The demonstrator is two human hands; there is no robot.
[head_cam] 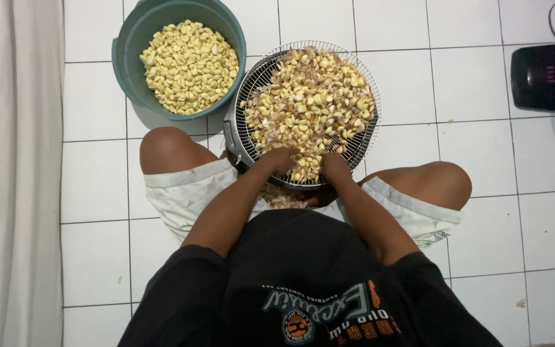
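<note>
White floor tiles (476,83) with thin dark grout lines carry everything, and a pale curtain (14,173) hangs down the left side of the view. A person sits on the floor, knees spread — the left knee (165,148) and the right knee (444,183) both bare below light shorts (184,196), with a black shirt (303,276) filling the lower middle.

Between the knees sits a round wire rack (364,138), resting on a dark vessel whose rim just shows at the rack's left edge. On the rack lies a heap of garlic cloves (309,96), many with pinkish-brown skin on them. Both hands are at the near edge of this heap. The left hand (281,159) lies palm down on the cloves, fingers curled into the pile; whether it grips any clove I cannot tell, since the fingertips are buried. The right hand (334,164) is likewise pressed into the near edge of the heap, fingers bent and mostly hidden, so its hold cannot be made out either. Below the rack's near rim, between the forearms, a small patch of loose skins (284,198) shows.

Touching the rack's far-left edge stands a teal bucket (126,71), holding peeled cloves (189,67) — pale yellow and clean. Near the far-right corner of the floor sits a black box-like device (547,77), well apart from the rack.
</note>
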